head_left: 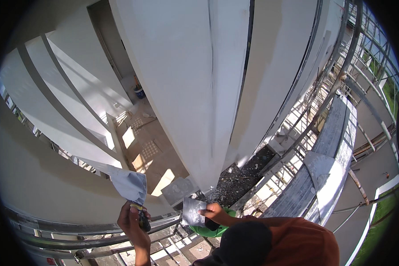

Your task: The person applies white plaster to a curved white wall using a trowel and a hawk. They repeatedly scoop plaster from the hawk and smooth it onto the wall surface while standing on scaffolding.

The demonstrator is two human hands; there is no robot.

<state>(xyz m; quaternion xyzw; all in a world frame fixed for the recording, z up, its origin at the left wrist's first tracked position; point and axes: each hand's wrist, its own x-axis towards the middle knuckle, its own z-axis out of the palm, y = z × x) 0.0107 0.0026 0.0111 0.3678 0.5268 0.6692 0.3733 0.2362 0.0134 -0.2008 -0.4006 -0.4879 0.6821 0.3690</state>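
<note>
Head view: at eight o'clock, out toward the rim, see curved grey scaffold pipes (66,244). Inward of them, also near eight o'clock, find a broad scraper (131,184), with its pale blade tilted up and leftward and its dark handle down toward seven. Note the left hand (133,221) there, with fingers wrapped closely around that handle. Expect a light tool, stiff at the grip, perhaps slightly springy toward the blade's edge and slick if wet; best held by the handle, close to the yellowish collar and clear of the blade. At six o'clock, well apart from the scraper, find a thin grey plate (192,213), just beside a green thing (198,230) too hidden to name. See the right hand (216,214) at the plate's right side, with fingers pinched narrow on it; cannot tell the placement of those behind. Judge the plate light, fairly stiff, probably smooth, and prone to tip from a one-sided hold; grip firmly mid-edge, with support beneath. Toward five o'clock, see a dark speckled strip (241,182), and at three, a long grey plank (330,133).
</note>
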